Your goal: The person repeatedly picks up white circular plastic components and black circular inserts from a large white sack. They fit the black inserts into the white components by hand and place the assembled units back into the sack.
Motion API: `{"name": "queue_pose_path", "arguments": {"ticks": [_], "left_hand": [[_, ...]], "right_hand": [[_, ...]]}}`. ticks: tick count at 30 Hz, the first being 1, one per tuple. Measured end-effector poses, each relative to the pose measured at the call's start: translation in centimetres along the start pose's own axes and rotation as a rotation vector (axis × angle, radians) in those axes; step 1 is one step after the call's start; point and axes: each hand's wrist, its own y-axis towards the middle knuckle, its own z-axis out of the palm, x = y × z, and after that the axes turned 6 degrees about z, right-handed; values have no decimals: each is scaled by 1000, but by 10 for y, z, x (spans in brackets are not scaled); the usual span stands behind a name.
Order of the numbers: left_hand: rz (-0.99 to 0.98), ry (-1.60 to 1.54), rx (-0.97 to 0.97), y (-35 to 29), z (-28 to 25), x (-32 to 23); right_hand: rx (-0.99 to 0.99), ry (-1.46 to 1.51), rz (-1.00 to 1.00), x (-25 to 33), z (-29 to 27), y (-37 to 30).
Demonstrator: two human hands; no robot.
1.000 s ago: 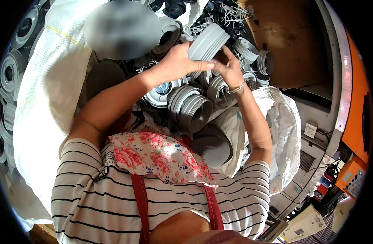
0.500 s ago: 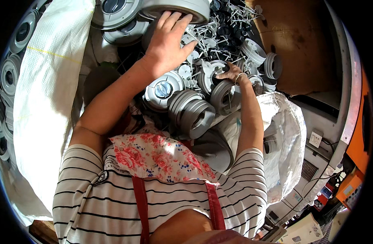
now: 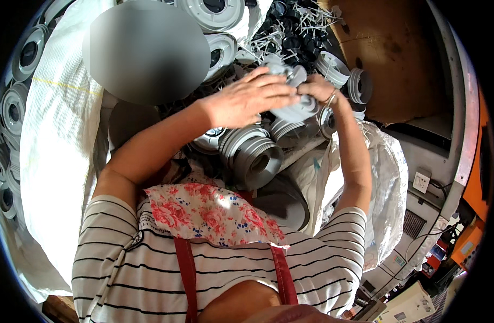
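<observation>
While both forearms are reaching up from the lower edge, the left hand (image 3: pixel 252 99) and the right hand (image 3: pixel 316 89) are meeting over a pale grey plastic part (image 3: pixel 296 107) and holding it between them, raised above the heap. The left hand's fingers (image 3: pixel 274 92) are lying close together and curling over the top of the part; the right hand's fingers are wrapping around its far side (how tightly they are closing cannot be told, since the part is hiding their tips). Just below the held piece, a grey ribbed ring (image 3: pixel 255 156) is lying on its side among similar rings. Farther up, a tangle of black caps with thin white stems (image 3: pixel 295 32) is filling a white sack, and flat round grey discs (image 3: pixel 217 11) are stacking beside it. A white woven bag (image 3: pixel 48 140) is hanging along the left side, and a brown cardboard sheet (image 3: pixel 387 48) is lying to the right.
</observation>
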Motion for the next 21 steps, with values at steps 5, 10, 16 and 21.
{"name": "queue_pose_path", "arguments": {"ticks": [5,10,16,21], "left_hand": [[-773,-421,-173,6,-11,3],[-1182,-1231,-492,-1,-20,28],[-1231,-1171,-762,-1,-31,23],[-1181,-1051,-702,2,-34,21]], "right_hand": [[-46,38,71,-8,-3,35],[-779,-464,-21,-62,-37,133],[-718,-651,257,-106,-28,214],[-635,-655,7,-83,-9,177]]}}
